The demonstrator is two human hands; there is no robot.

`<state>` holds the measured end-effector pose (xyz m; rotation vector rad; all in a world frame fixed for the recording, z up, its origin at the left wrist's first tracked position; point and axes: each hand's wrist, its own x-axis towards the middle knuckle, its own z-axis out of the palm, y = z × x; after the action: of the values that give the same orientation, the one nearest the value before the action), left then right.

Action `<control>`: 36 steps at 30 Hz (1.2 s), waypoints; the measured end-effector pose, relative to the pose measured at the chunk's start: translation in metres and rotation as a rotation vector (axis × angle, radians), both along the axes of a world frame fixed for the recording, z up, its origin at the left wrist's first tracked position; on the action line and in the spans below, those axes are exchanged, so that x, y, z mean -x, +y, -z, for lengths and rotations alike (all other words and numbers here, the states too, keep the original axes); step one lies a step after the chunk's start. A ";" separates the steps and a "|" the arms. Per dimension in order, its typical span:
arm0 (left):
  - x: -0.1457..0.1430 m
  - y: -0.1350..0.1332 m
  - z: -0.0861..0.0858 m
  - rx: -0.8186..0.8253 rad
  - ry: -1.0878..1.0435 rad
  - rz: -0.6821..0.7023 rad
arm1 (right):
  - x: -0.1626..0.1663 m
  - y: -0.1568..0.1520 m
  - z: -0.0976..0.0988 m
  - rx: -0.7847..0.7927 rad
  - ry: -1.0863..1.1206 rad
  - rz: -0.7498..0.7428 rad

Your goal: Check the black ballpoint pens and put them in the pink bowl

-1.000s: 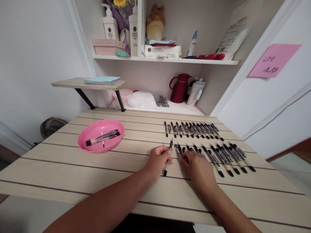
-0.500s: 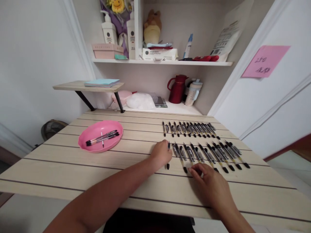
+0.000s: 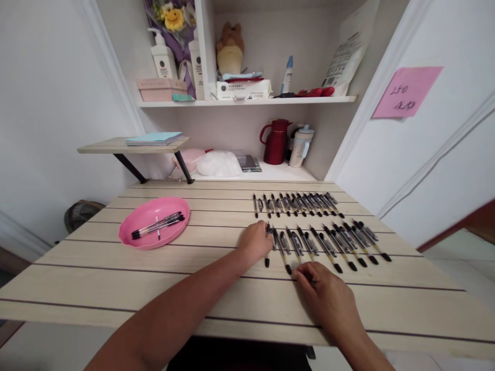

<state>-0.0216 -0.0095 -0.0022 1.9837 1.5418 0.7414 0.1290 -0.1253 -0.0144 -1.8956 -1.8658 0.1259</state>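
Observation:
My left hand [image 3: 255, 241] is closed around a pen [image 3: 267, 262] at the left end of the front row; its dark end sticks out below the fingers. My right hand [image 3: 328, 296] rests on the table with its fingers curled together, beside the black end of another pen [image 3: 288, 268]. Its fingertips cover the lower ends of neighbouring pens, so what they hold, if anything, is hidden. Clear-barrelled pens with separate black-and-clear caps lie slanted in this front row [image 3: 344, 242]. Behind it lies a second row of similar pens [image 3: 297, 203].
On the left sits a pink bowl [image 3: 127, 241] with several pens and a thin white stick. A small raised shelf [image 3: 87, 148] carries light blue paper [image 3: 154, 137]. At the back stand a red jug [image 3: 276, 143] and a pale bottle [image 3: 300, 147]. A pink note [image 3: 408, 91] hangs on the right wall.
The camera view has shifted slightly, so most things sit a little further left. Both hands keep nearly the same places and poses, the left still on its pen.

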 end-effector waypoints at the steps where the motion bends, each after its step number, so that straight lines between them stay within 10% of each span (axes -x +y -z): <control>1: 0.000 0.000 0.000 -0.001 0.009 0.003 | 0.000 0.000 0.000 0.006 0.002 0.000; 36: 0.002 -0.017 -0.006 -0.083 0.289 0.104 | 0.012 0.003 0.001 -0.101 -0.270 0.050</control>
<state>-0.0232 -0.0265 0.0035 2.2952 1.5721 0.5000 0.1166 -0.1226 -0.0159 -1.9662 -1.9522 -0.2486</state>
